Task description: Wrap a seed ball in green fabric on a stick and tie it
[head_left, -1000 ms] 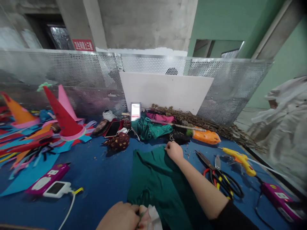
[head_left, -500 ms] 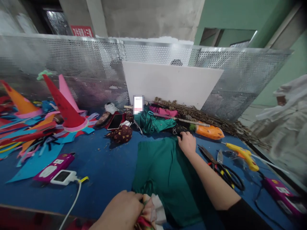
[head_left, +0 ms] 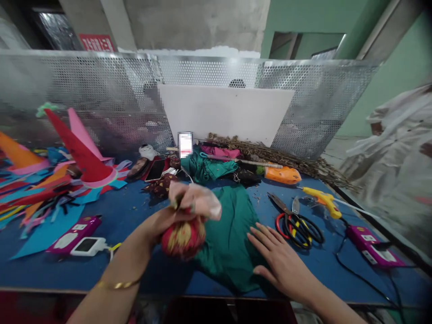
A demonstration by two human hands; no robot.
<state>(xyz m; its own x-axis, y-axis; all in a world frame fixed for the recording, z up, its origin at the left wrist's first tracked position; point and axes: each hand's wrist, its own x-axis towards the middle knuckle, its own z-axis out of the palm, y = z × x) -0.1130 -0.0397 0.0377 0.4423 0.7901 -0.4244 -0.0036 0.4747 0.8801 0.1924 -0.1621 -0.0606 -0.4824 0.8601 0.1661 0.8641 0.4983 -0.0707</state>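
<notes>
My left hand [head_left: 155, 227] is closed around the gathered neck of a round cloth bundle [head_left: 184, 238], patterned red and yellow. Pale pink fabric flares out above the grip, and the fingertips are hidden behind it. Under and beside the bundle, a green satiny cloth [head_left: 232, 225] lies on the blue table [head_left: 124, 234]. At that cloth's right edge is my right hand [head_left: 278, 256], empty, its fingers stretched out and apart. Just beyond those fingers lie black-handled scissors [head_left: 299, 229] and a second, red-handled pair [head_left: 280, 223].
A yellow glue gun [head_left: 324, 202] and a purple power strip [head_left: 371, 247] lie on the right. To the left are another purple strip [head_left: 70, 234], a white charger [head_left: 89, 246] and red felt cones [head_left: 81, 153]. Dried stalks [head_left: 249, 148] and cloth scraps line the back.
My left hand has lifted the patterned bundle up and forward over the green cloth. My right hand has moved from the cloth's far edge back toward me and spread its fingers.
</notes>
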